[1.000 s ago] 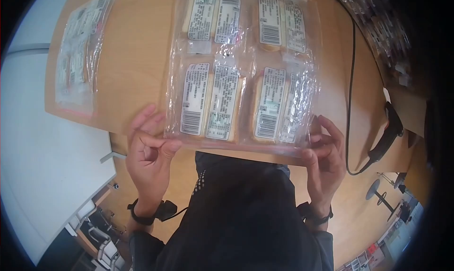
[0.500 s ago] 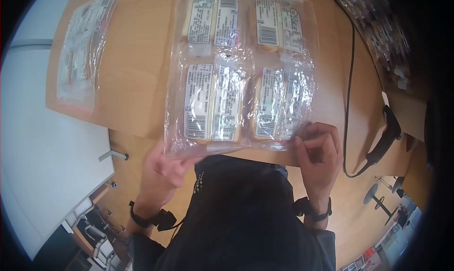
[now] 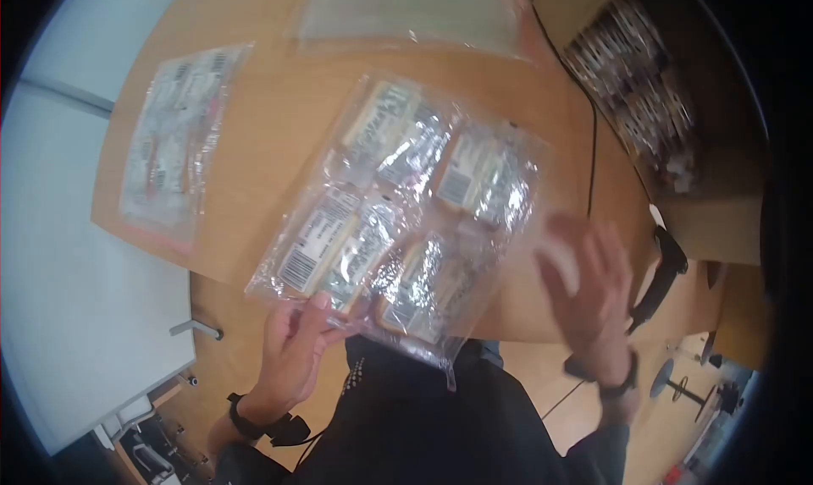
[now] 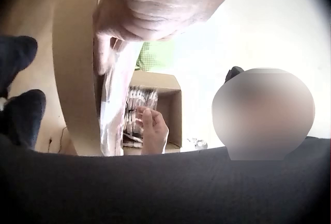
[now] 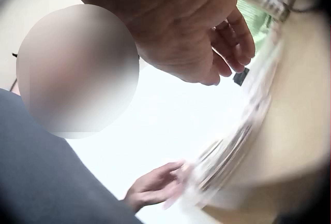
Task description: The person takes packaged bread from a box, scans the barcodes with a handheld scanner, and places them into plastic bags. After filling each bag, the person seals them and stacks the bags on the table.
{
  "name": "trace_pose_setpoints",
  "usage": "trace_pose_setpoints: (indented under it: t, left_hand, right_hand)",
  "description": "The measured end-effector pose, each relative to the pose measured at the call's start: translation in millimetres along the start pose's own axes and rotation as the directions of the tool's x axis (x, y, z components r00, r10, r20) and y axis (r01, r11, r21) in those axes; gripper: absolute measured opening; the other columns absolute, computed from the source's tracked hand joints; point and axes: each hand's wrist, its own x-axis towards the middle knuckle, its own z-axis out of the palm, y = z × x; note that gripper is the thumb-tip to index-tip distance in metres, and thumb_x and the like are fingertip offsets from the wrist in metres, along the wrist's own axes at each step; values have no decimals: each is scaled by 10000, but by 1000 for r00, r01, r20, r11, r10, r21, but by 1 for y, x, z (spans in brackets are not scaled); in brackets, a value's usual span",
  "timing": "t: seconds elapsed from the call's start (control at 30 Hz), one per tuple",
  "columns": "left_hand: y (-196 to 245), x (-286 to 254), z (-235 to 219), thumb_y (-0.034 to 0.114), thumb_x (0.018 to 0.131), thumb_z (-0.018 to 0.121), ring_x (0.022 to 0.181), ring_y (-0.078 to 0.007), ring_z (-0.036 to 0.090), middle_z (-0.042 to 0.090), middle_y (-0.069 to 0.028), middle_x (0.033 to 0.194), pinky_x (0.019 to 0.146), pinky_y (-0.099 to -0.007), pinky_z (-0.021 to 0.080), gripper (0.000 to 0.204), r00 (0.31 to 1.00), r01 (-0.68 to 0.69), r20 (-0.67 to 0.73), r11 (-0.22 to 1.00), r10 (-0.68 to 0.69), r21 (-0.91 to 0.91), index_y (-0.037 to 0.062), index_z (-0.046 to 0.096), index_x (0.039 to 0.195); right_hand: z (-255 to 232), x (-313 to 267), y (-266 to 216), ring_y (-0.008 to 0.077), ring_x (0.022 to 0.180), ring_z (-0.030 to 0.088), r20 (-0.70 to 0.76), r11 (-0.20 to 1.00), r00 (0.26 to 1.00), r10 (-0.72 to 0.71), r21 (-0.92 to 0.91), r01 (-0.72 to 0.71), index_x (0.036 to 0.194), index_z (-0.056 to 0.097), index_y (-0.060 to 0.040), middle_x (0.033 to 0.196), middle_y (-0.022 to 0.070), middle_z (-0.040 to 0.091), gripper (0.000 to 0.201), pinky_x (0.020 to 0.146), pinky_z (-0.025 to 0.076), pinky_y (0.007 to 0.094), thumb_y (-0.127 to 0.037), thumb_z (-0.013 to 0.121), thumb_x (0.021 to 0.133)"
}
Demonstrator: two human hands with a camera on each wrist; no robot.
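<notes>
A clear plastic zip bag (image 3: 421,223) holds several pale, bread-like packets (image 3: 318,244) with white barcode labels. It lies tilted in front of the person, over the wooden table's near edge. My left hand (image 3: 292,349) pinches its near left edge, thumb on top and fingers underneath. In the left wrist view the bag (image 4: 114,99) shows edge-on below that hand. My right hand (image 3: 593,286), blurred, is off to the right of the bag with its fingers spread and nothing in them. The right wrist view shows this hand (image 5: 207,42) with loosely bent fingers.
Another filled bag (image 3: 178,138) lies at the table's left. Flat clear plastic bags (image 3: 415,11) lie at the far side. A cardboard box (image 4: 173,112) with many packets (image 3: 627,79) stands right, near a black cable (image 3: 593,146) and a black handheld device (image 3: 660,269).
Both hands were at the bag's near edge; the right has let go and moved away right. The bag has come closer and turned, its near end swinging right, uncovering the flat bags behind.
</notes>
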Motion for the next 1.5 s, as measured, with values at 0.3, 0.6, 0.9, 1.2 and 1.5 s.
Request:
trace_pose_setpoints:
  t: [0.3,0.6,0.9,1.2,1.5]
  left_hand:
    - [10,9,-15,184,1091,561,996,-196,719,648,-115,1042,866,-359,646,279,995,-76,66,990,68,117,-79,506,1164]
    - [80,-2,-90,114,1066,603,889,-150,734,708,-90,996,732,-274,587,187,930,-356,66,844,361,401,-54,575,1145]
    - [182,78,-231,237,1074,610,763,-91,600,587,8,872,706,-297,555,175,729,-478,-375,818,572,320,68,580,1038]
    - [177,80,-241,330,1033,680,752,-94,609,594,-5,860,693,-250,545,271,791,-215,-480,907,380,363,72,596,1041]
    - [162,80,-261,337,1055,634,901,-168,673,625,-55,943,841,-336,582,313,806,-171,-492,924,331,341,38,561,1112]
  right_hand:
    - [49,99,62,282,968,669,359,862,930,80,443,-245,1136,642,40,1117,171,681,421,842,537,392,-153,842,820]
    - [14,145,-22,100,760,597,215,643,949,232,698,-316,926,600,4,798,50,628,191,680,513,281,-53,778,890]
    - [158,409,-171,146,725,657,-31,393,958,-285,908,146,1034,675,21,847,100,712,193,624,547,324,-134,721,929]
    - [221,415,-190,340,872,730,-44,655,970,-239,730,194,986,714,49,920,215,735,253,790,570,413,-149,718,828]
    - [183,408,-165,383,974,709,-73,677,979,-192,712,186,1110,700,27,1050,227,732,335,871,562,436,-224,721,890]
